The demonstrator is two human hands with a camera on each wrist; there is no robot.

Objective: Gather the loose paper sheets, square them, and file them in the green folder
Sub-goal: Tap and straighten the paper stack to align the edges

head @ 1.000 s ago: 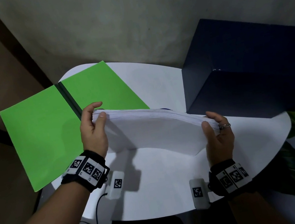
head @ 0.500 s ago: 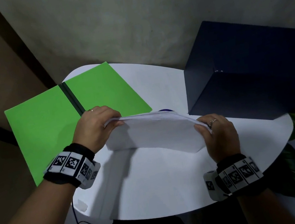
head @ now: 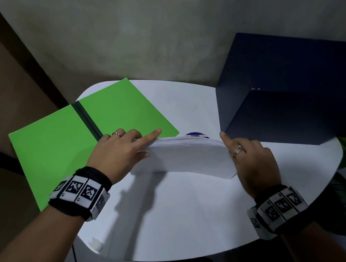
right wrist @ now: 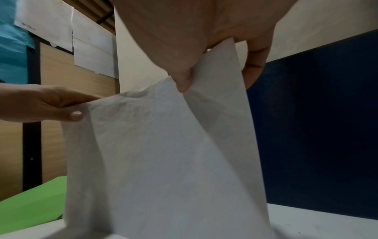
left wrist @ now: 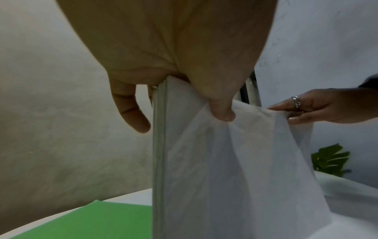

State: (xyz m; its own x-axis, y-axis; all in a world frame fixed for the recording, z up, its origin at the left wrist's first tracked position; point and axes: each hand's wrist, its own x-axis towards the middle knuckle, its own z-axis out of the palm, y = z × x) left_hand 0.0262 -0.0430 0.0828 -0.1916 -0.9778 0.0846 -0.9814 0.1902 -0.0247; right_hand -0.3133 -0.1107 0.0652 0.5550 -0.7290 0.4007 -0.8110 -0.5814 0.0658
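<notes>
Between both hands' fingers (head: pixel 153 134) stands the paper stack (head: pixel 186 160).

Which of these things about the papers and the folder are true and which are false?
1. The green folder lies open on the table. True.
2. The paper stack is already inside the folder. False: both hands hold it upright, with its bottom edge on the table beside the folder.
3. The left hand grips one side of the stack and the right hand grips the other. True.
4. The big box by the right hand is red. False: it is dark blue.
5. The right hand wears a ring. True.
6. The folder is closed. False: both green covers lie spread flat, with the dark spine between them.
</notes>
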